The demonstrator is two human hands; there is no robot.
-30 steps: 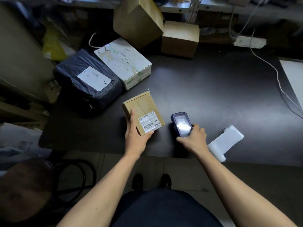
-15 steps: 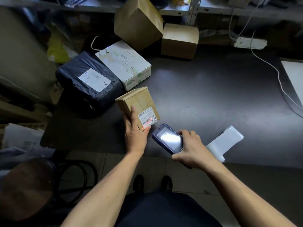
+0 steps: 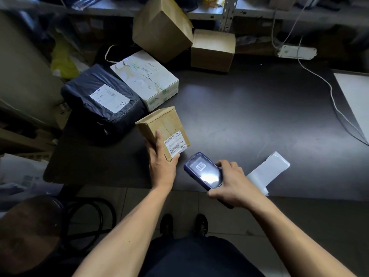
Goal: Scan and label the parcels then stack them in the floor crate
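Observation:
A small brown cardboard parcel (image 3: 162, 127) with a white barcode label stands tilted on the dark table (image 3: 249, 120). My left hand (image 3: 161, 162) grips its near end, fingers up the left side and thumb under the label. My right hand (image 3: 232, 182) holds a dark blue handheld scanner (image 3: 205, 172) just right of the parcel, pointed at the label. Its lit screen shows a barcode.
A black poly-bag parcel (image 3: 101, 100) and a white box (image 3: 145, 78) lie at the table's left. Two brown boxes (image 3: 161, 27) (image 3: 212, 49) stand at the back. A white label roll (image 3: 267, 170) lies by my right hand. A power strip (image 3: 296, 51) and cable run right. A round stool (image 3: 30, 232) stands bottom left.
My right hand lifted the scanner off the table and drew it back toward me, aimed at the label. My left hand tipped the parcel up and shifted it slightly left.

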